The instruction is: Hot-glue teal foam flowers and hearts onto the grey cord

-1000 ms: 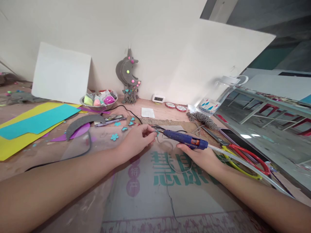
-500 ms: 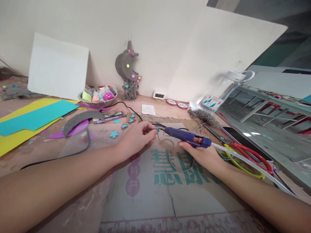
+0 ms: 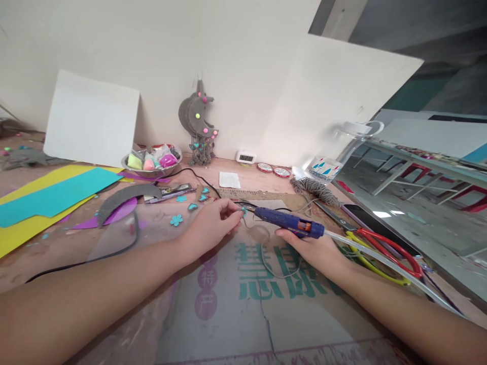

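My right hand (image 3: 304, 244) is wrapped round a dark blue hot glue gun (image 3: 285, 221), with a long clear glue stick (image 3: 365, 247) running out of its back. The gun's nozzle points left, close to the fingertips of my left hand (image 3: 218, 220). Those fingers pinch a small teal piece (image 3: 244, 210); its exact shape is too small to make out. A thin grey cord (image 3: 263, 253) trails from near the piece and loops on the printed board. Left of my hand lie a teal flower (image 3: 176, 220) and several teal hearts (image 3: 193, 207).
Scissors (image 3: 380, 248) with red and yellow handles, a phone (image 3: 376, 225), grey yarn (image 3: 317, 191) and a clear jug (image 3: 331, 157) stand at right. A bowl (image 3: 152, 175) of clay, a moon ornament (image 3: 197, 119), coloured sheets (image 3: 64, 195) and a black cable (image 3: 76, 263) are behind and left.
The camera view has tilted slightly upward, so the background sits lower. My left fingers still pinch the teal piece; the glue gun's nozzle stays close beside it.
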Demonstrator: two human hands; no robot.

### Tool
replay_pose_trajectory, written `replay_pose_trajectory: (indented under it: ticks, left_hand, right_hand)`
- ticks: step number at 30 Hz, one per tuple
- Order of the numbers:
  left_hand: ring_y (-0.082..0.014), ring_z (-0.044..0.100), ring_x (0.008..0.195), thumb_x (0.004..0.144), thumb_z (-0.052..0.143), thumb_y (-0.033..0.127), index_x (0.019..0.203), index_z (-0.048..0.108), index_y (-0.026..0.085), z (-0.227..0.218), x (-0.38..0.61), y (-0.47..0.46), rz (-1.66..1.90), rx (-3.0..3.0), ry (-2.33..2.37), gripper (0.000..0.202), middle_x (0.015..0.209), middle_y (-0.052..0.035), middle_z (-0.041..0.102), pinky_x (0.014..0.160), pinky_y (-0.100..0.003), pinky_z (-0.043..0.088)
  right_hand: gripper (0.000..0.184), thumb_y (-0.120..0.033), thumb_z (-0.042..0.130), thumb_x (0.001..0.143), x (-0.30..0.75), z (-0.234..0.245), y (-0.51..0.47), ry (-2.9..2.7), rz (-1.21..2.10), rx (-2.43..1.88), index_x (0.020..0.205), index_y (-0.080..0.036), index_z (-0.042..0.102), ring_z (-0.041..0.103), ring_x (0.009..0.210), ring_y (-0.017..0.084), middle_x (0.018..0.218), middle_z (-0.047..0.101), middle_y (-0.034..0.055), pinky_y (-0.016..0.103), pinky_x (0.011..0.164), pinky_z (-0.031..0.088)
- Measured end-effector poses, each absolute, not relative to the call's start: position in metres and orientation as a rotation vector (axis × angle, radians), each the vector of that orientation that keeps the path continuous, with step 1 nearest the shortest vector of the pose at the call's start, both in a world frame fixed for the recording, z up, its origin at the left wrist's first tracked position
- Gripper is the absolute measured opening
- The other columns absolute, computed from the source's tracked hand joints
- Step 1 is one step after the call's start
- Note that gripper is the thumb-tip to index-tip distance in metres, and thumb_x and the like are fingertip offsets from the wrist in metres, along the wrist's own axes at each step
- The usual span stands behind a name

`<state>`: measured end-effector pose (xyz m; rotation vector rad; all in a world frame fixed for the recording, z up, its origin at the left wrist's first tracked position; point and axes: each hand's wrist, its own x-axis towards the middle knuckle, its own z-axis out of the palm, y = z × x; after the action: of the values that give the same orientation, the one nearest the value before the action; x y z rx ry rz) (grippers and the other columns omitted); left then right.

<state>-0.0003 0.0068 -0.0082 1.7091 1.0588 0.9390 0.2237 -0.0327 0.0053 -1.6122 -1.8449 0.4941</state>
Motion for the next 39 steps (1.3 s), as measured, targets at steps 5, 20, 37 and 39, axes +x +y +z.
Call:
replay_pose_trajectory:
  ticks: [5, 20, 37, 39]
  left_hand:
    - [-0.0108, 0.051, 0.054, 0.081, 0.049, 0.035, 0.076, 0.054, 0.018, -0.0106, 0.0001, 0.0088, 0.967, 1.712, 1.045, 0.018, 0.062, 0.0016, 0.06, 0.052, -0.021, 0.038]
    - [-0.0105, 0.05, 0.053, 0.08, 0.05, 0.033, 0.075, 0.052, 0.018, -0.0074, 0.0027, 0.0082, 0.967, 1.62, 1.023, 0.016, 0.061, 0.0019, 0.058, 0.051, -0.021, 0.038]
    - [-0.0107, 0.05, 0.054, 0.08, 0.05, 0.036, 0.077, 0.051, 0.018, -0.0098, 0.002, 0.0095, 0.958, 1.611, 1.012, 0.018, 0.063, 0.0018, 0.058, 0.052, -0.022, 0.038]
    - [-0.0108, 0.05, 0.054, 0.08, 0.05, 0.037, 0.077, 0.051, 0.018, -0.0099, 0.0019, 0.0094, 0.962, 1.614, 1.012, 0.018, 0.063, 0.0017, 0.058, 0.052, -0.022, 0.038]
  right_hand:
    - [0.027, -0.044, 0.059, 0.076, 0.2255, 0.0038, -0.0318, -1.839, 0.515, -1.596, 0.09, -0.022, 0.066, 0.067, 0.079, 0.021, 0.086, 0.072, 0.0005, 0.028, 0.069, 0.055]
    - [0.028, -0.045, 0.059, 0.077, 0.23, 0.0009, -0.0328, -1.86, 0.498, -1.586, 0.092, -0.023, 0.068, 0.067, 0.083, 0.02, 0.09, 0.072, 0.0001, 0.026, 0.072, 0.055]
    - [0.029, -0.045, 0.059, 0.077, 0.2267, 0.0046, -0.0333, -1.846, 0.521, -1.606, 0.092, -0.023, 0.068, 0.067, 0.083, 0.02, 0.089, 0.072, 0.0002, 0.026, 0.073, 0.054]
    - [0.027, -0.045, 0.058, 0.077, 0.2269, 0.0041, -0.0331, -1.855, 0.53, -1.599, 0.09, -0.023, 0.068, 0.067, 0.082, 0.02, 0.088, 0.072, -0.0001, 0.026, 0.072, 0.055]
